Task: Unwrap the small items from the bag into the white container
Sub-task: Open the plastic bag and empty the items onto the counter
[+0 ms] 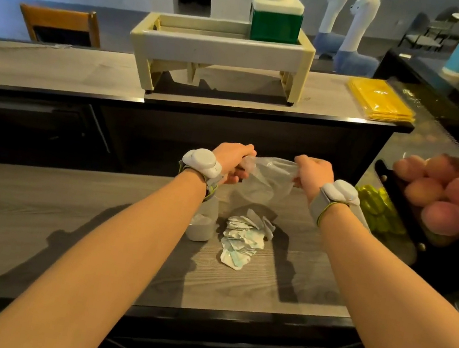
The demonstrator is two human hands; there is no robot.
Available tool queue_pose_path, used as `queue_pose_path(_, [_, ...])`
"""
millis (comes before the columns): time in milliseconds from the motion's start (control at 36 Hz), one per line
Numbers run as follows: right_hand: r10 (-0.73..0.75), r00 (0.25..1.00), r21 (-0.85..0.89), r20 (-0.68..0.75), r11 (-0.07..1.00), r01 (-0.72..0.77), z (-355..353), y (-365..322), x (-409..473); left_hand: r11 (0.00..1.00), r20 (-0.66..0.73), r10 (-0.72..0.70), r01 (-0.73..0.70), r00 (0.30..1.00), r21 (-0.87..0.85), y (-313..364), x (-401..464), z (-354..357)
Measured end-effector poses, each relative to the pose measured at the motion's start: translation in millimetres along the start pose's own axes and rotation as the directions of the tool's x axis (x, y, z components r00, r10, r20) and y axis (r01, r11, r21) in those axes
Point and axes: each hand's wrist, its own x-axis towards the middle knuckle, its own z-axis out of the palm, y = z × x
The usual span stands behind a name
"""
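Head view: hands [272,165] stretch clear, crinkled bag [269,180].

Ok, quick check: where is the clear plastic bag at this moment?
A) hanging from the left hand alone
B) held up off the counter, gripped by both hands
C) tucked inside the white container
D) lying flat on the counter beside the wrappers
B: the left hand and the right hand each grip an edge of the clear plastic bag, stretched between them above the pile of wrappers on the counter.

Both bare arms reach forward, the left hand [232,159] and right hand [312,172] raised side by side, fingers curled, each wrist banded.
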Motion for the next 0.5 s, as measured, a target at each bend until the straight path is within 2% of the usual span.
queue_pose_path(111, [0.008,0.998,0.005,0.058,1.0,-0.009,-6,19,-1,0.992,0.179,-0.118,0.124,0.977,-0.024,-26,5,17])
queue_pose_path(194, [0.036,0.996,0.002,0.081,0.999,-0.036,-22,49,-3,0.984,0.185,-0.179,0.178,0.966,0.022,-48,17,40])
queue_pose_path(306, [0.072,0.985,-0.118,0.16,0.992,-0.053,-47,95,-4,0.968,0.186,-0.248,0.249,0.951,0.02,-76,37,68])
queue_pose_path(417, [0.299,0.95,-0.082,0.091,0.953,-0.292,-84,146,16,0.975,0.149,-0.207,0.216,0.967,-0.045,-89,40,121])
queue_pose_path(500, [0.437,0.883,-0.03,0.17,0.898,-0.439,-93,171,20,0.988,0.155,-0.153,0.15,0.976,0.028,-103,42,140])
